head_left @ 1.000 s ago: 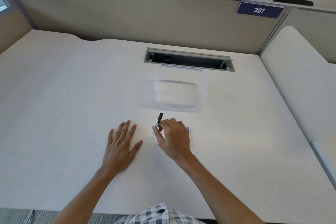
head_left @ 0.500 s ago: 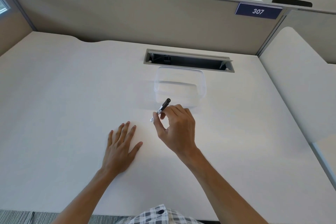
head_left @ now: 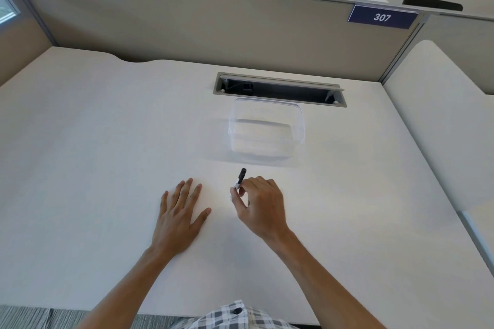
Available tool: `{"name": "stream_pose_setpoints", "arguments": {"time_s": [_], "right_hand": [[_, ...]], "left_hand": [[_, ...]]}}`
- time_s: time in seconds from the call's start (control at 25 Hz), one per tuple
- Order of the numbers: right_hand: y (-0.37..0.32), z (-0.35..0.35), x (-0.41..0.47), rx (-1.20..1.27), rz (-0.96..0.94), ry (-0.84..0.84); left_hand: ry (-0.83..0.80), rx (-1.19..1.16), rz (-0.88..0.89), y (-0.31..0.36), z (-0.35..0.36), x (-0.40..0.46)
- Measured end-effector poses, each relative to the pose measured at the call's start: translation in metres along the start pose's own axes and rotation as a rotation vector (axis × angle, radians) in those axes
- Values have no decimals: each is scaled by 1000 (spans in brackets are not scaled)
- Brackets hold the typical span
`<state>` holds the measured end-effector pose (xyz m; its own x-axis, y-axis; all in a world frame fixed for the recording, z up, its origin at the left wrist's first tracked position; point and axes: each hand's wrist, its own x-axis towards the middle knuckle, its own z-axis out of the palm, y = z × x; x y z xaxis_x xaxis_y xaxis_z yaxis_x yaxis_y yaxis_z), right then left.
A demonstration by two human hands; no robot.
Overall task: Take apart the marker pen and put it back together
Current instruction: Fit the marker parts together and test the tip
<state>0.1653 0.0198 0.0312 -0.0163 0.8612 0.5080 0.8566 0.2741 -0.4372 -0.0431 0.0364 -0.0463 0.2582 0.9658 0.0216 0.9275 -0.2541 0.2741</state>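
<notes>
My right hand (head_left: 263,208) pinched the marker pen (head_left: 240,178), black cap up; my left hand (head_left: 178,215) lay spread flat on the desk (head_left: 93,168).

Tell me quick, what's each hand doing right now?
Left hand: open, flat on the desk, holding nothing.
Right hand: fingers pinching the marker pen.

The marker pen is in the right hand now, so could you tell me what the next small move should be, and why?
Probably bring the left hand, flat on the desk, over to the black cap end of the marker pen. The right hand pinches only the barrel, and pulling it apart likely needs a second grip.
</notes>
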Motion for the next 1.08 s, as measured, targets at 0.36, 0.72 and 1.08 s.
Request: {"name": "stream_pose_setpoints", "arguments": {"time_s": [0.36, 0.72, 1.08], "right_hand": [[-10, -46, 45, 85, -31, 299], [3, 19, -17, -7, 15, -115], [-1, 8, 6, 46, 71, -47]], "left_hand": [[-13, -8, 3, 0, 0, 0], [12, -14, 9, 1, 0, -1], [4, -25, -2, 1, -1, -1]]}}
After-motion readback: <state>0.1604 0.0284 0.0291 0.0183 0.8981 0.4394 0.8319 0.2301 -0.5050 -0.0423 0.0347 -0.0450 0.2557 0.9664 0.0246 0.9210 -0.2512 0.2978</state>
